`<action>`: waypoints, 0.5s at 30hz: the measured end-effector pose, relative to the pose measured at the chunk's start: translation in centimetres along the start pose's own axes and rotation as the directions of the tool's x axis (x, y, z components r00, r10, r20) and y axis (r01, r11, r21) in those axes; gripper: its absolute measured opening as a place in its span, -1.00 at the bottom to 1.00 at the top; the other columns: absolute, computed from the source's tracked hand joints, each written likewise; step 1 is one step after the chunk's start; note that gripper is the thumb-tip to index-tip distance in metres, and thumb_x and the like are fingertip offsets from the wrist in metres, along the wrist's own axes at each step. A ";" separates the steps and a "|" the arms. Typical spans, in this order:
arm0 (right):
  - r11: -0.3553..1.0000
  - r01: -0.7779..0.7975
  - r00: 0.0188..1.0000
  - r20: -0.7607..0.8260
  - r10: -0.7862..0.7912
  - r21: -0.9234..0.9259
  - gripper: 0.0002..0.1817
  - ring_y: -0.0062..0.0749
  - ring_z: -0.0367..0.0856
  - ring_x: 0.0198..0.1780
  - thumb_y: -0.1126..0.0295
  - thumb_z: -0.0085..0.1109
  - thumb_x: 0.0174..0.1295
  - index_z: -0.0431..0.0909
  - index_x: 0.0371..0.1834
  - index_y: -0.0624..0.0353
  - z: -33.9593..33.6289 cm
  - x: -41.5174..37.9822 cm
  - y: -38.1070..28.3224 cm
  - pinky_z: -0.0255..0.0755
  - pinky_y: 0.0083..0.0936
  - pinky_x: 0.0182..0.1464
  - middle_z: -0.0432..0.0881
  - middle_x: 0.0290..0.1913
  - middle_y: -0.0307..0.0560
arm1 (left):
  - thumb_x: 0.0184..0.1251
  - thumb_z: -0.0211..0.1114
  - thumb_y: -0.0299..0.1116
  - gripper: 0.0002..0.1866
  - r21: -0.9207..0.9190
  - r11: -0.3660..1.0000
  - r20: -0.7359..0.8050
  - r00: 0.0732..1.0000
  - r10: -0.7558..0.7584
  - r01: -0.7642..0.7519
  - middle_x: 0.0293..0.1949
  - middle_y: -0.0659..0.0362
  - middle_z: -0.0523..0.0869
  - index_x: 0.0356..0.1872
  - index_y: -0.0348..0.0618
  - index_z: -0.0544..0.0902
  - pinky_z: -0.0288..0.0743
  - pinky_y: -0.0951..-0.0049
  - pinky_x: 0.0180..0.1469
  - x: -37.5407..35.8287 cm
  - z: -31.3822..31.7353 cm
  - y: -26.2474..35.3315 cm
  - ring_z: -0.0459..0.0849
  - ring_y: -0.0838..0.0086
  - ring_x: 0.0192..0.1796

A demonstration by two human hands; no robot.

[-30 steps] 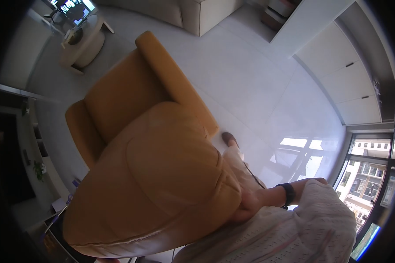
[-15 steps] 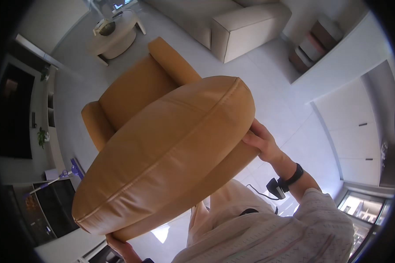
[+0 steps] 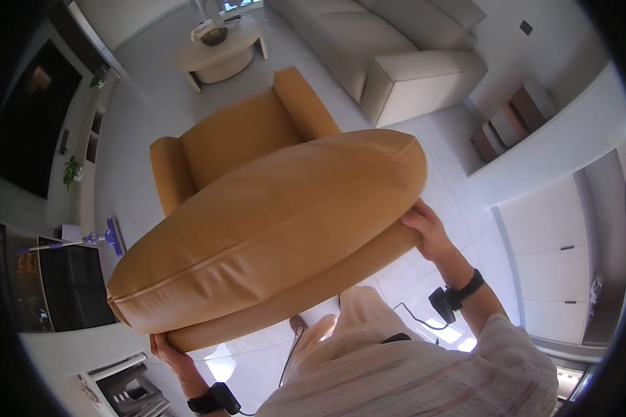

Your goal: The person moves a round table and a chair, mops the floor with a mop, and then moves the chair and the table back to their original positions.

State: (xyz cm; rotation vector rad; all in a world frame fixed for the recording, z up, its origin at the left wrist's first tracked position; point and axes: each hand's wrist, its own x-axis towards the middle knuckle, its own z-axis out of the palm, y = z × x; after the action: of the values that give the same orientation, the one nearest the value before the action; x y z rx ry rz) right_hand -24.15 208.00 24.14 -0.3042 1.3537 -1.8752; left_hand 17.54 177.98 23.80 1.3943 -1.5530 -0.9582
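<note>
A tan leather armchair (image 3: 236, 132) stands before me, seen from behind and above, its plump back cushion toward me. My right hand (image 3: 432, 233) grips the right end of the backrest, with its fingers partly hidden behind the edge. At the lower left corner, my left hand (image 3: 172, 358) is wrapped round the other end of the backrest. Each wrist wears a black band with a small device and a cable.
Beyond the chair are a round coffee table (image 3: 222, 62) and a grey sofa (image 3: 424, 76). To the left are a purple mop (image 3: 111, 238) and a wall-mounted television (image 3: 38, 118). White cabinets (image 3: 546, 243) stand at the right.
The view has turned and shifted, so the chair's backrest looks more level. More of my left hand and its wristband shows. Both hands keep their hold on the backrest.
</note>
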 end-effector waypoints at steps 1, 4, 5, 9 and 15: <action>1.000 -0.008 1.000 -0.015 0.008 0.016 -0.37 -0.34 0.26 0.19 0.42 0.04 0.03 0.14 0.24 0.27 0.7 -0.1 -0.5 0.14 -0.48 0.22 0.32 0.16 -0.02 | 0.17 0.01 -0.26 -0.68 -0.033 0.999 -0.021 1.000 -0.008 0.007 -0.30 0.12 0.58 -0.27 -0.32 0.57 0.35 0.46 -0.14 0.2 0.2 0.1 0.48 0.42 -0.27; 1.000 -0.003 0.999 -0.038 0.004 0.026 -0.36 -0.34 0.26 0.19 0.41 0.05 0.02 0.14 0.23 0.28 1.7 -0.3 -0.1 0.14 -0.48 0.21 0.33 0.15 -0.02 | 0.13 0.03 -0.29 -0.69 -0.229 0.973 -0.094 0.994 -0.061 0.039 -0.29 0.12 0.58 -0.24 -0.31 0.57 0.36 0.46 -0.15 1.2 0.4 -0.2 0.48 0.41 -0.25; 1.000 -0.001 0.999 -0.050 0.002 0.023 -0.36 -0.34 0.27 0.18 0.41 0.06 0.01 0.14 0.23 0.29 2.1 -0.4 0.4 0.15 -0.48 0.21 0.34 0.15 -0.03 | 0.07 0.07 -0.32 -0.68 -0.200 0.978 -0.077 0.994 -0.074 0.057 -0.25 0.10 0.59 -0.23 -0.36 0.56 0.38 0.45 -0.14 1.9 -0.1 -0.3 0.50 0.41 -0.23; 0.999 -0.031 0.992 -0.120 0.033 0.018 -0.39 -0.34 0.25 0.18 0.44 0.02 0.02 0.16 0.22 0.27 5.9 -2.2 2.2 0.12 -0.47 0.22 0.34 0.13 -0.05 | 0.05 0.07 -0.33 -0.67 -0.189 0.982 -0.100 0.995 -0.010 -0.009 -0.27 0.11 0.60 -0.21 -0.33 0.57 0.40 0.44 -0.18 5.6 -2.0 -1.4 0.51 0.41 -0.25; 0.987 0.035 0.983 -0.172 -0.062 -0.155 -0.42 -0.39 0.25 0.16 0.39 -0.03 0.04 0.18 0.20 0.26 12.6 -3.6 5.5 0.10 -0.51 0.20 0.34 0.12 -0.08 | 0.07 0.02 -0.35 -0.73 -0.205 0.979 -0.051 0.999 0.007 -0.017 -0.33 0.17 0.59 -0.29 -0.28 0.59 0.38 0.51 -0.18 12.6 -4.6 -3.5 0.50 0.48 -0.27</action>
State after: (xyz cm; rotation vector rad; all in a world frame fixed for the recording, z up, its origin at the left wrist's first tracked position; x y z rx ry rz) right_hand -11.70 201.12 25.23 -0.2547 1.6266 -1.8782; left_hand 22.48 165.06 23.32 1.2528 -1.3817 -1.0377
